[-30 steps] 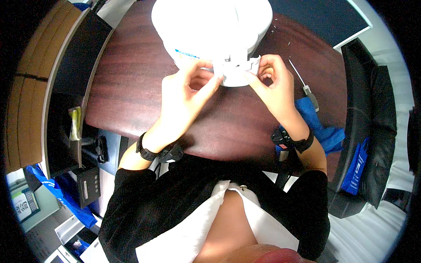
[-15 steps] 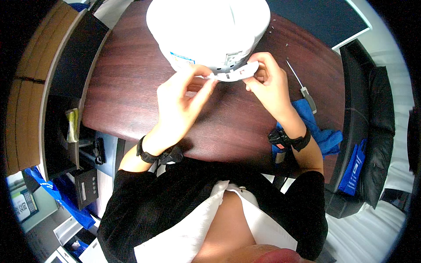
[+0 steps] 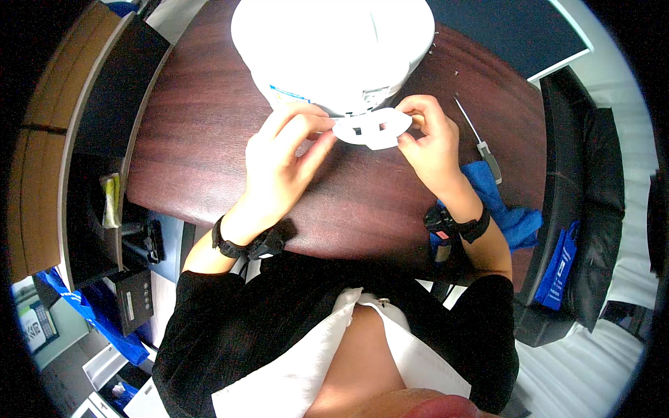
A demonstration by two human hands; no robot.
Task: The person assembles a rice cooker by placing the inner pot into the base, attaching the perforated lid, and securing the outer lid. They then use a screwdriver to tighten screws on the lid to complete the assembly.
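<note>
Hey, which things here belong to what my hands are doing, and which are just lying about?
In hand or close to it:
White plastic piece, held between left hand and right hand
Large white casing, just beyond it
Screwdriver, perhaps; it lies unheld

Lying about:
Blue cloth
Yellow packet
Dark box
</note>
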